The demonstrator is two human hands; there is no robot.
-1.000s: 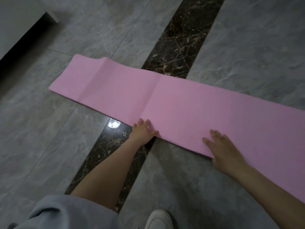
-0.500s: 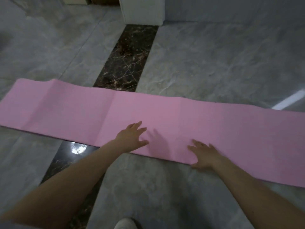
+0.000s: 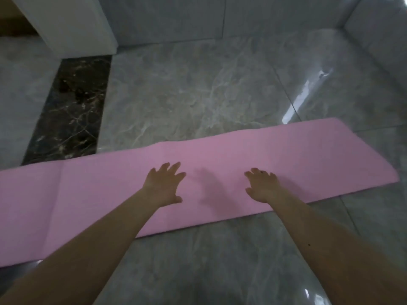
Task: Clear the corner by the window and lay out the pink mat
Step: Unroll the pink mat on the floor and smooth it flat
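We are reaching both bare forearms forward from the near edge of the view over the grey marble floor. Our left hand is lying over the pink mat, its fingers spread straight and gripping nothing; whether the palm is pressing the surface or hovering just above it, we cannot tell. Our right hand is sitting beside it, a little apart, palm down on the mat with its fingers fanned open and likewise holding nothing. The mat is lying unrolled and flat on the floor, stretching from the left border of the view to its right end, with fold creases showing across it. Beyond the mat, a dark marble strip is running away from us on the left. Farther on, a white block is standing at the head of that strip, and grey walls are meeting in a corner at the far right.
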